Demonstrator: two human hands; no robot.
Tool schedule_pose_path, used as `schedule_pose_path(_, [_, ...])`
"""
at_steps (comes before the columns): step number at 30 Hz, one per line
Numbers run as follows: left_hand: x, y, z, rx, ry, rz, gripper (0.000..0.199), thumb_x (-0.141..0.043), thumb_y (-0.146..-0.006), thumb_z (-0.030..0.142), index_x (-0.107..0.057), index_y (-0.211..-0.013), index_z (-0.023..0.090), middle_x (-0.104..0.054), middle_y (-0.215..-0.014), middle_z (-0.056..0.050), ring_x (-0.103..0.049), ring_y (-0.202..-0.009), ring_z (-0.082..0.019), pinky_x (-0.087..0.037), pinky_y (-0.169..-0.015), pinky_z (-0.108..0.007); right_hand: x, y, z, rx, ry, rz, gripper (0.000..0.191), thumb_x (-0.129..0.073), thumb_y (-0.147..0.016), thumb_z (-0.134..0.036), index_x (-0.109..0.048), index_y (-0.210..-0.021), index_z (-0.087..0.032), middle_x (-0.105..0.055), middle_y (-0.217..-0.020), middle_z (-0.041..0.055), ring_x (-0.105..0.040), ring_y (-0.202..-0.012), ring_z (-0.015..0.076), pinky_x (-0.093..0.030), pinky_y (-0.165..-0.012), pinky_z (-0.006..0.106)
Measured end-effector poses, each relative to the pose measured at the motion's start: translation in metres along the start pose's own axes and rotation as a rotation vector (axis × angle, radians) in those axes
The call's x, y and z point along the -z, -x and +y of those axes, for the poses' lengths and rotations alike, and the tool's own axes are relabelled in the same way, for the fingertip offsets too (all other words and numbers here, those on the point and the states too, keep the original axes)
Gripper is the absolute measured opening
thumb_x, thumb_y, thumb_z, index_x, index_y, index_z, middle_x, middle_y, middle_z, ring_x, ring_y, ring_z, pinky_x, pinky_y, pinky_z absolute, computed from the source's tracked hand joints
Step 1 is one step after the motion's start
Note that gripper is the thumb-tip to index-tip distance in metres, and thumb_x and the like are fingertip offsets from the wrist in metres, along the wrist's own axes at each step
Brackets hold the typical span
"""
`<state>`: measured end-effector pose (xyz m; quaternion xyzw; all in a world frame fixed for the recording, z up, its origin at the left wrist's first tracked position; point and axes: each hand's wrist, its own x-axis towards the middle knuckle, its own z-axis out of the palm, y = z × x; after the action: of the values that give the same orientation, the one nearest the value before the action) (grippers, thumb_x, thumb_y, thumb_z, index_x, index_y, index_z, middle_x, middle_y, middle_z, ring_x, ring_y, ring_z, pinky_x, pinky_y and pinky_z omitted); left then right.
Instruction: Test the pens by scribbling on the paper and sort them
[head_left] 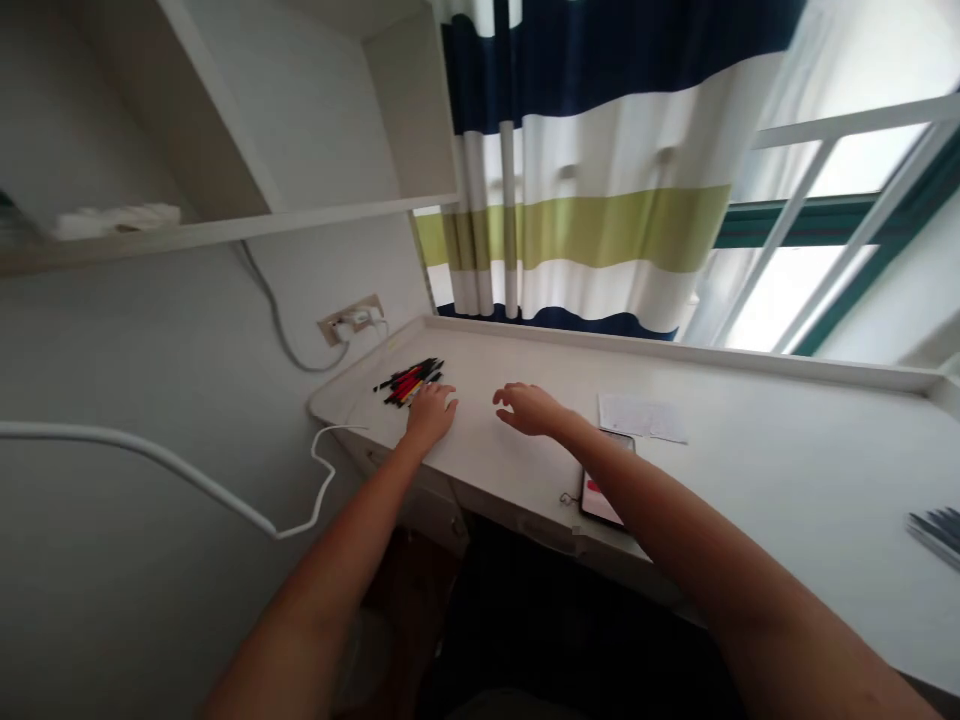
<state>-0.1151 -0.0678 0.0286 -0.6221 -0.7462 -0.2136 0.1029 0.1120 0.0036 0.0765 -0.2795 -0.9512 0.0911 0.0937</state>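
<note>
Seen from the head camera, the left hand (431,415) and right hand (529,408) are open, empty and apart over the white bench (510,470). The left is just beside a heap of black and red pens (410,381); the right is nearest a phone (602,497) below a paper sheet (643,417).

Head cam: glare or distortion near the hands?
Head view: wide-angle distortion tilts and bends the white desk edge; the window pane is blown out by glare; the gap under the desk falls nearly black; left hand, right hand and black and red pens look fairly sharp, without heavy blur.
</note>
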Motion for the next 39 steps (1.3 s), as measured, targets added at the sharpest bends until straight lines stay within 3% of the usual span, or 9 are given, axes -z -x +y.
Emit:
schedule_pose_path(4, [0.009,0.023,-0.047,0.122,-0.128,-0.007,0.033,-0.051,-0.099,0.028,-0.071,-0.122,0.017,-0.068,-0.124,-0.017,-0.054,-0.123,-0.035,-0.042,-0.103,-0.047,-0.044,-0.092,-0.056,-0.016,-0.074,-0.079,0.042,-0.049,-0.103,-0.035,-0.057,-0.143,-0.024,-0.068,-0.137,0.0131,-0.064,-0.125,0.0292,-0.051,-0.098,0.04])
schedule_pose_path(9, [0.005,0.024,-0.065,0.165,-0.109,-0.032,0.029,-0.047,-0.1,0.025,-0.071,-0.114,0.016,-0.068,-0.122,-0.018,-0.055,-0.12,-0.034,-0.043,-0.098,-0.046,-0.082,-0.148,-0.09,-0.029,-0.069,-0.112,0.045,-0.03,-0.108,-0.044,-0.064,-0.129,-0.023,-0.068,-0.136,0.0162,-0.066,-0.124,0.0312,-0.052,-0.097,0.044])
schedule_pose_path(14, [0.0,0.025,-0.068,0.158,-0.063,-0.019,0.03,-0.055,-0.098,0.035,-0.073,-0.113,0.017,-0.067,-0.121,-0.017,-0.053,-0.119,-0.036,-0.044,-0.098,-0.048,-0.083,-0.157,-0.082,-0.218,-0.054,-0.131,0.039,-0.048,-0.101,-0.04,-0.063,-0.129,-0.016,-0.072,-0.126,0.0205,-0.069,-0.117,0.0338,-0.055,-0.092,0.043])
schedule_pose_path(20, [-0.001,0.022,-0.046,-0.007,0.084,0.112,0.031,-0.062,-0.094,0.043,-0.075,-0.112,0.021,-0.06,-0.136,-0.016,-0.047,-0.129,-0.037,-0.038,-0.111,-0.053,-0.057,-0.123,-0.045,-0.423,-0.1,-0.094,0.033,-0.063,-0.091,-0.023,-0.066,-0.121,-0.012,-0.069,-0.127,0.0257,-0.067,-0.118,0.0356,-0.054,-0.093,0.043])
schedule_pose_path(25, [-0.023,-0.01,0.021,-0.033,0.455,0.118,0.029,-0.057,-0.097,0.041,-0.074,-0.106,0.02,-0.071,-0.117,-0.014,-0.059,-0.118,-0.032,-0.044,-0.108,-0.049,-0.022,-0.068,0.002,-0.474,-0.19,0.023,0.031,-0.061,-0.091,-0.018,-0.061,-0.122,-0.014,-0.073,-0.117,0.0191,-0.07,-0.106,0.0289,-0.054,-0.087,0.036])
schedule_pose_path(30, [-0.05,-0.046,0.135,0.172,1.232,-0.169,0.05,-0.036,-0.106,0.053,-0.069,-0.108,0.015,-0.074,-0.116,-0.016,-0.071,-0.104,-0.026,-0.053,-0.094,-0.042,0.01,0.032,0.066,-0.414,-0.751,0.355,0.03,-0.043,-0.097,-0.019,-0.055,-0.125,-0.017,-0.064,-0.082,0.0031,-0.06,-0.068,0.0168,-0.049,-0.062,0.028])
schedule_pose_path(33, [-0.058,-0.055,0.202,0.06,1.604,-0.333,0.049,-0.046,-0.103,0.058,-0.069,-0.113,0.016,-0.072,-0.125,-0.016,-0.071,-0.11,-0.027,-0.053,-0.096,-0.043,0.015,0.096,0.094,-0.38,-1.14,0.36,0.015,-0.05,-0.097,-0.03,-0.059,-0.093,-0.019,-0.047,-0.067,-0.0031,-0.044,-0.055,0.0119,-0.039,-0.053,0.026])
schedule_pose_path(35, [-0.063,-0.058,0.239,0.027,1.748,-0.397,0.044,-0.053,-0.101,0.055,-0.069,-0.112,0.016,-0.072,-0.127,-0.017,-0.071,-0.111,-0.027,-0.053,-0.097,-0.044,0.015,0.126,0.104,-0.379,-1.362,0.367,0.026,-0.054,-0.097,-0.044,-0.056,-0.086,-0.02,-0.04,-0.064,-0.0056,-0.034,-0.051,0.0099,-0.031,-0.049,0.025])
schedule_pose_path(39, [-0.074,-0.064,0.282,0.025,1.927,-0.585,0.033,-0.062,-0.099,0.047,-0.068,-0.108,0.016,-0.074,-0.122,-0.014,-0.072,-0.11,-0.026,-0.054,-0.096,-0.041,0.014,0.151,0.118,-0.347,-1.557,0.3,0.042,-0.054,-0.095,-0.063,-0.05,-0.084,-0.023,-0.025,-0.06,-0.0101,-0.017,-0.047,0.0086,-0.018,-0.045,0.023])
